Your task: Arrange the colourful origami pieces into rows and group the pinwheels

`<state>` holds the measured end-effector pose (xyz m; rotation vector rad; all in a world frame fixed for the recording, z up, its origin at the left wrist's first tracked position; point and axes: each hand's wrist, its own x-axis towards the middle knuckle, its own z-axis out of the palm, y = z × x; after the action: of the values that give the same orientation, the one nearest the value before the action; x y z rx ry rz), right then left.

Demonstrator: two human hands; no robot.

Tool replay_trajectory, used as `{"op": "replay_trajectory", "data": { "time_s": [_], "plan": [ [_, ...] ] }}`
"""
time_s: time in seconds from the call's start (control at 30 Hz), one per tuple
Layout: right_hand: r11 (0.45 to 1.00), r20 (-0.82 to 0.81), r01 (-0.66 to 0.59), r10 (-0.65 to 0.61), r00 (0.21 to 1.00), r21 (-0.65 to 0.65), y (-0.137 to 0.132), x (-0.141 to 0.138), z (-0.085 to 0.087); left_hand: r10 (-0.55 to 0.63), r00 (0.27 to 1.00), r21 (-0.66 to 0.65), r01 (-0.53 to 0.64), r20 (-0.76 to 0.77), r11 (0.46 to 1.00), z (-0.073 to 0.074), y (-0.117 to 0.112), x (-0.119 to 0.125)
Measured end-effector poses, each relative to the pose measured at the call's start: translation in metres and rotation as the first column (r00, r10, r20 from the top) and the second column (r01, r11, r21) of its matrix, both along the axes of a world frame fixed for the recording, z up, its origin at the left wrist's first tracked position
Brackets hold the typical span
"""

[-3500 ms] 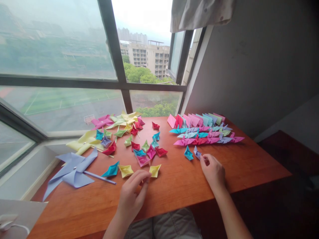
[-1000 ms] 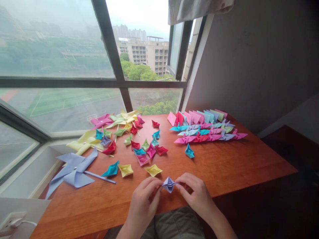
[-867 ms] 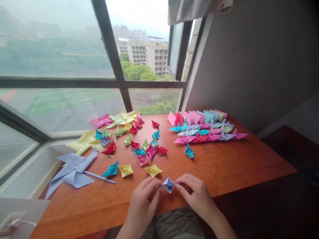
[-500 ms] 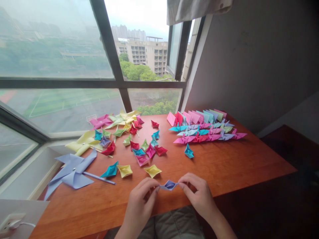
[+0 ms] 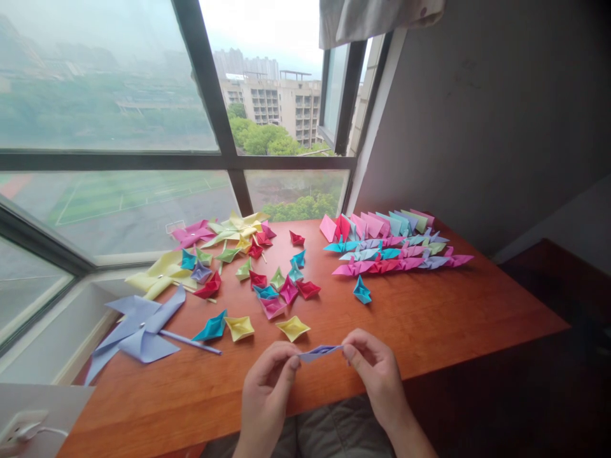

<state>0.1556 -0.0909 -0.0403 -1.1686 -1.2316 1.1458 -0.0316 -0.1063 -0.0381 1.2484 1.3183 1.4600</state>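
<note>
Pointing lengthwise left and right, the purple paper boat [image 5: 321, 352]

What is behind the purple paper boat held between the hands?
Behind the purple paper boat is the table, with a yellow paper boat farther back, a little to the left. The patch of table that the held boat covers cannot be seen.

Both hands [image 5: 266, 385] [image 5: 376, 375] pinch, facing each other, slightly apart

Forearms [image 5: 409, 431] bare; trousers [image 5: 346, 427] dark greyish olive, faintly seamed, softly creased
</note>
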Motion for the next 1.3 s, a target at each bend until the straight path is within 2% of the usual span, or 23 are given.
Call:
{"op": "replay_trajectory", "data": {
  "time_s": [0.1,0.2,0.3,0.4,0.6,0.77,0.9,1.0,1.17,1.3],
  "plan": [
    [0.993,0.151,-0.053,0.037,0.988,0.102,0.004,0.008,0.001,-0.065,0.988,0.097,0.079,-0.138,0.992,0.002,0.003,-0.007],
    [0.974,0.330,-0.136,0.069,0.942,0.183,0.007,0.015,0.000,-0.148,0.952,0.107,0.183,-0.269,0.977,0.003,0.004,-0.010],
    [0.962,0.451,-0.202,0.100,0.887,0.184,0.009,0.019,-0.004,-0.198,0.908,0.072,0.241,-0.370,0.968,0.003,0.005,-0.009],
    [0.957,0.531,-0.235,0.111,0.840,0.171,0.010,0.022,-0.008,-0.180,0.885,0.074,0.233,-0.429,0.970,0.000,0.006,-0.007],
    [0.956,0.572,-0.267,0.150,0.807,0.126,0.009,0.031,-0.006,-0.125,0.865,0.080,0.186,-0.486,0.979,-0.004,0.003,-0.011],
    [0.940,0.590,-0.327,0.211,0.779,0.096,0.004,0.041,0.000,-0.176,0.833,0.061,0.243,-0.524,0.968,-0.006,-0.004,-0.018],
    [0.924,0.646,-0.373,0.234,0.727,0.085,0.002,0.042,0.003,-0.262,0.749,-0.010,0.323,-0.609,0.946,-0.006,-0.007,-0.019],
    [0.912,0.707,-0.394,0.205,0.677,0.113,0.004,0.033,0.007,-0.268,0.699,-0.020,0.341,-0.663,0.940,-0.009,-0.005,-0.018],
    [0.866,0.749,-0.483,0.232,0.620,0.132,0.013,0.011,0.010,-0.253,0.713,-0.017,0.320,-0.654,0.947,-0.010,0.002,-0.013],
    [0.871,0.738,-0.467,0.214,0.640,0.152,0.018,0.005,0.005,-0.254,0.752,-0.051,0.283,-0.608,0.958,-0.007,0.006,-0.010]
  ]
}}
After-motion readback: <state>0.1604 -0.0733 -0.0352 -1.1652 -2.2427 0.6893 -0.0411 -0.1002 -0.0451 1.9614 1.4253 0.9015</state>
